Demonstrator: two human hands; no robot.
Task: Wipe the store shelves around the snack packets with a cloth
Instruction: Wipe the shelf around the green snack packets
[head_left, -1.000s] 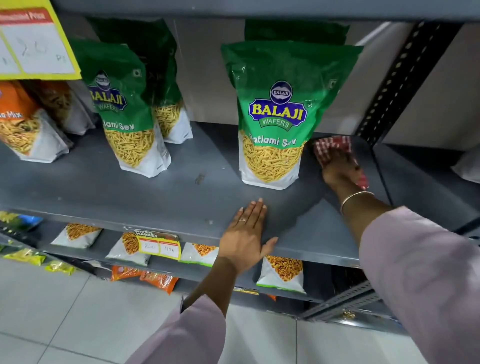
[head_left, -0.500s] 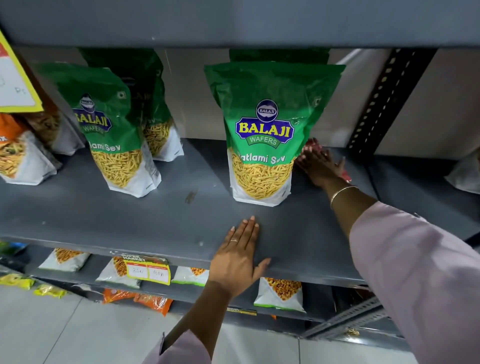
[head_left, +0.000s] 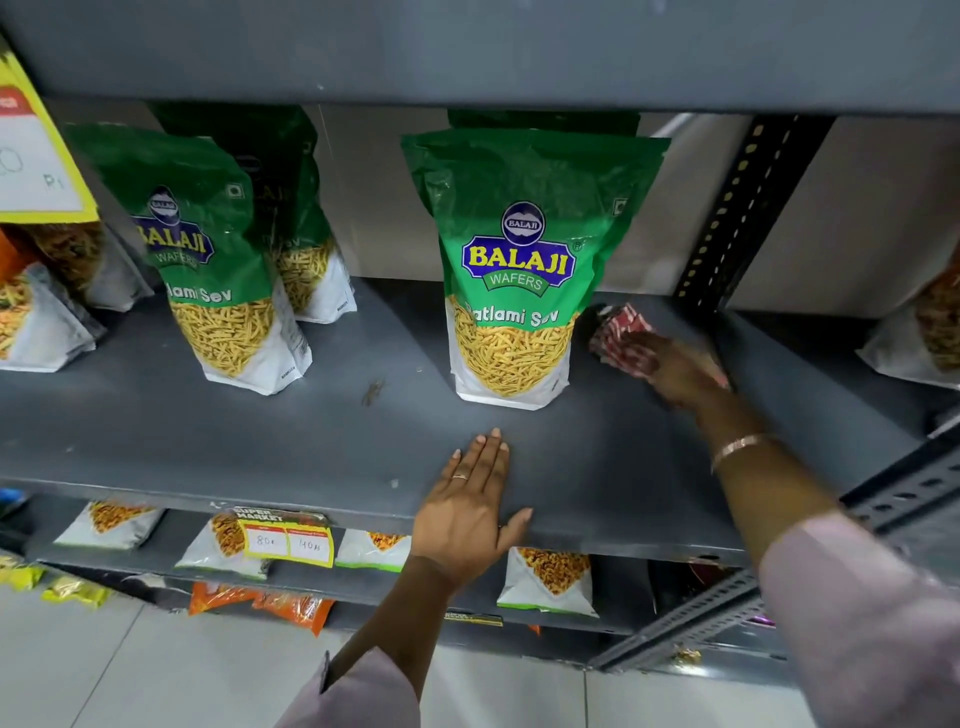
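Observation:
A green Balaji Ratlami Sev packet stands upright at the middle of the grey metal shelf. Just right of it, toward the back, my right hand presses a red-and-white checked cloth onto the shelf; the hand is blurred. My left hand lies flat, fingers together, on the shelf's front edge in front of that packet. Two more green packets stand further left, one behind the other.
Orange-and-white packets stand at the far left under a yellow price card. A perforated upright post bounds the shelf on the right. The shelf above hangs low. A lower shelf holds small packets and a price tag.
My right hand with the cloth slid back along the shelf beside the green packet, then slightly to the right. The left hand stayed flat in place; the view tilted up.

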